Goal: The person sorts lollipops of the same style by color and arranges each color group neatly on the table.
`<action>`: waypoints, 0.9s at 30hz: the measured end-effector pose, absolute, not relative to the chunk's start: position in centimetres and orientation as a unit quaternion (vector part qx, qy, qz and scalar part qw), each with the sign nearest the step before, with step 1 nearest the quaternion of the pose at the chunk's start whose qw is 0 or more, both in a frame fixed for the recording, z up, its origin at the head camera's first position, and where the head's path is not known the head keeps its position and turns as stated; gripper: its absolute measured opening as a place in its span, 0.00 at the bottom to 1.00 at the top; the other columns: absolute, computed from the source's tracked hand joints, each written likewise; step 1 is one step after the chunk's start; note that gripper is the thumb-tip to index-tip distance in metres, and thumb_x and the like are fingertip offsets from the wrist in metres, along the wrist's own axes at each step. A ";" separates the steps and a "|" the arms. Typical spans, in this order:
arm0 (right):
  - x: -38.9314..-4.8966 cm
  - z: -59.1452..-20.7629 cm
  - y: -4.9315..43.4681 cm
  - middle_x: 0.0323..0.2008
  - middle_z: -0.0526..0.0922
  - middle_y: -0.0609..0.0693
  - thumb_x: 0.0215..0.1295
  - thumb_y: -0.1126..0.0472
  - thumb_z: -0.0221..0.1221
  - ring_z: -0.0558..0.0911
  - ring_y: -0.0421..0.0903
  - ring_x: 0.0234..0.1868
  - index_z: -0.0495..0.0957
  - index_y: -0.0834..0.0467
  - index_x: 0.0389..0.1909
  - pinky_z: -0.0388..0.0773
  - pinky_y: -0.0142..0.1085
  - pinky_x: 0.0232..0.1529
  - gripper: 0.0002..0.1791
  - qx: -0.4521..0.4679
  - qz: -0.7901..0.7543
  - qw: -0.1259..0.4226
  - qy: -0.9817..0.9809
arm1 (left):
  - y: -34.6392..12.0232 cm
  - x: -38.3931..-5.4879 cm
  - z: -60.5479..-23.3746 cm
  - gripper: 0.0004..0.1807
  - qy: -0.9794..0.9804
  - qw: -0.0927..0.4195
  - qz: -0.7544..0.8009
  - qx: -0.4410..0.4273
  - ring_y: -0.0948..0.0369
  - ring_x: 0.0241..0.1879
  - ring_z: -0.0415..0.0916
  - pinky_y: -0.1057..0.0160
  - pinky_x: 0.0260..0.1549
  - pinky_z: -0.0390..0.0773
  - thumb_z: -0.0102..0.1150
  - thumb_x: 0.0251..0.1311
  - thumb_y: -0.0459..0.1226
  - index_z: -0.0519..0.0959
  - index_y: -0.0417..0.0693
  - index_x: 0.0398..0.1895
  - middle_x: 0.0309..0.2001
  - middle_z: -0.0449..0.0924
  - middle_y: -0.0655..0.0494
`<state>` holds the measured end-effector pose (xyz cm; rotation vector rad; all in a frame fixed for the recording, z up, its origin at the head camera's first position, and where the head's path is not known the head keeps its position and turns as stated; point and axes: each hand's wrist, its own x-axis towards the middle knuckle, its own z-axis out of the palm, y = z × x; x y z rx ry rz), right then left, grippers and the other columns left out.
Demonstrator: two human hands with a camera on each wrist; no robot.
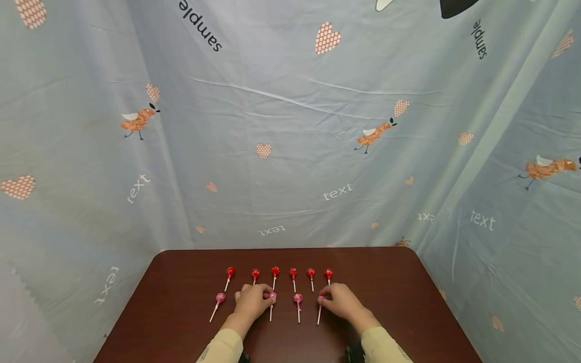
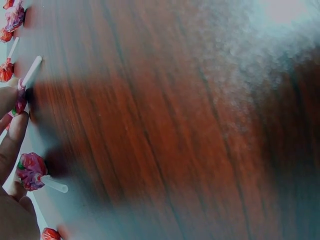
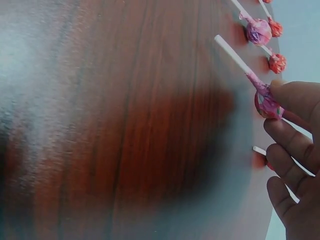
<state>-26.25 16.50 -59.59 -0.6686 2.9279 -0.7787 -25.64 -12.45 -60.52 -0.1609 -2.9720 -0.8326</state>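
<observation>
Behind, cloth (image 1: 290,151) printed "sample" and "text"; my left hand (image 1: 253,301) and right hand (image 1: 340,301) each pinch 1 pink lollipop (image 1: 272,296).

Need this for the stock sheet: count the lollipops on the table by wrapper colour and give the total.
Red lollipops, back row: 6
Pink lollipops, front row: 4, with the left hand at one and the right hand at another
Total: 10 on the table
</observation>
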 end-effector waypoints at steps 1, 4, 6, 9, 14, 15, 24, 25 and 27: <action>-26.3 -59.6 16.5 0.31 0.83 0.42 0.63 0.56 0.67 0.80 0.40 0.33 0.87 0.55 0.36 0.79 0.42 0.38 0.07 -0.214 -0.249 0.023 0.944 | -12.4 -25.6 -60.7 0.08 -0.961 0.026 -0.269 -0.052 0.52 0.40 0.69 0.44 0.39 0.59 0.73 0.53 0.45 0.84 0.56 0.34 0.25 0.77 0.70; -26.5 -59.6 16.6 0.32 0.83 0.42 0.63 0.55 0.67 0.80 0.40 0.33 0.87 0.55 0.36 0.79 0.42 0.39 0.07 -0.213 -0.240 0.029 0.946 | -12.4 -25.7 -61.2 0.08 -0.962 0.029 -0.268 -0.049 0.52 0.40 0.69 0.44 0.39 0.59 0.73 0.53 0.45 0.84 0.57 0.33 0.25 0.76 0.71; -26.6 -59.7 16.6 0.32 0.84 0.43 0.63 0.55 0.67 0.80 0.40 0.34 0.87 0.55 0.37 0.79 0.42 0.39 0.07 -0.215 -0.235 0.033 0.947 | -12.4 -25.7 -61.4 0.08 -0.962 0.030 -0.267 -0.048 0.53 0.41 0.69 0.44 0.39 0.59 0.74 0.53 0.45 0.84 0.58 0.33 0.25 0.76 0.71; -26.5 -59.8 16.6 0.33 0.85 0.44 0.64 0.56 0.67 0.81 0.41 0.35 0.87 0.55 0.38 0.80 0.43 0.41 0.08 -0.222 -0.229 0.037 0.947 | -12.3 -25.5 -61.2 0.08 -0.963 0.030 -0.264 -0.048 0.53 0.41 0.69 0.44 0.40 0.59 0.74 0.53 0.46 0.84 0.59 0.33 0.25 0.76 0.72; -26.4 -60.0 16.5 0.35 0.85 0.45 0.64 0.56 0.66 0.82 0.43 0.37 0.87 0.56 0.40 0.79 0.44 0.43 0.09 -0.222 -0.225 0.043 0.948 | -12.2 -25.2 -60.8 0.07 -0.962 0.037 -0.265 -0.056 0.53 0.40 0.69 0.44 0.40 0.59 0.73 0.53 0.45 0.84 0.59 0.32 0.25 0.75 0.71; -26.3 -60.1 16.5 0.35 0.85 0.45 0.64 0.56 0.66 0.82 0.43 0.37 0.87 0.56 0.40 0.79 0.44 0.43 0.09 -0.220 -0.225 0.044 0.948 | -12.2 -25.1 -60.8 0.07 -0.962 0.041 -0.265 -0.058 0.53 0.40 0.69 0.44 0.39 0.59 0.74 0.53 0.45 0.84 0.59 0.32 0.25 0.75 0.71; -25.7 -60.1 16.8 0.40 0.86 0.49 0.66 0.55 0.64 0.83 0.49 0.43 0.86 0.59 0.45 0.78 0.48 0.46 0.12 -0.214 -0.236 0.040 0.947 | -12.2 -24.8 -61.3 0.10 -0.966 0.071 -0.239 -0.073 0.55 0.37 0.71 0.47 0.37 0.61 0.73 0.54 0.47 0.86 0.58 0.38 0.27 0.78 0.70; -25.7 -60.1 16.9 0.40 0.86 0.49 0.66 0.55 0.64 0.83 0.50 0.43 0.86 0.59 0.45 0.78 0.48 0.47 0.13 -0.214 -0.236 0.038 0.947 | -12.3 -24.7 -61.3 0.10 -0.966 0.074 -0.238 -0.074 0.55 0.37 0.71 0.47 0.37 0.61 0.72 0.54 0.48 0.86 0.58 0.38 0.29 0.80 0.69; -25.5 -60.0 17.0 0.40 0.85 0.50 0.67 0.54 0.64 0.82 0.52 0.45 0.85 0.59 0.46 0.77 0.50 0.48 0.14 -0.211 -0.239 0.036 0.947 | -12.4 -24.7 -61.4 0.12 -0.966 0.078 -0.235 -0.077 0.53 0.38 0.73 0.47 0.37 0.62 0.71 0.55 0.48 0.87 0.58 0.41 0.33 0.84 0.65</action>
